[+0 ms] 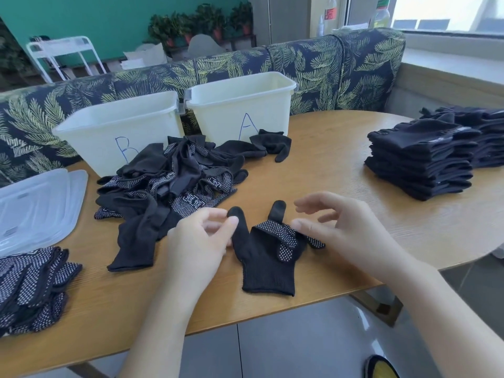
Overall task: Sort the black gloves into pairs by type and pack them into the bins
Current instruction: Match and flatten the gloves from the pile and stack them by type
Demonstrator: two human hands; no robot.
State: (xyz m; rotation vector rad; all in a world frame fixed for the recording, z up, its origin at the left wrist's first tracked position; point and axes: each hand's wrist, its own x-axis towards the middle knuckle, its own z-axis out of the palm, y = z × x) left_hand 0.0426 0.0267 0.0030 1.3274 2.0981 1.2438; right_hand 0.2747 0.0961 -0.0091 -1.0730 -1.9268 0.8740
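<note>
A black dotted glove (266,257) lies flat near the table's front edge, some of its fingers folded over so the white dots show. My left hand (199,241) hovers at its left side, fingers loosely curled beside one glove finger. My right hand (335,230) is at its right side, thumb touching the folded dotted fingers. A loose heap of mixed black gloves (174,175) sits behind. Two cream bins stand at the back, bin B (90,143) and bin A (226,115).
A stack of plain black gloves (420,162) rises at the right. A pile of dotted gloves (30,285) lies at the left front, with clear plastic lids (35,205) behind it. A leaf-patterned sofa (327,66) backs the table.
</note>
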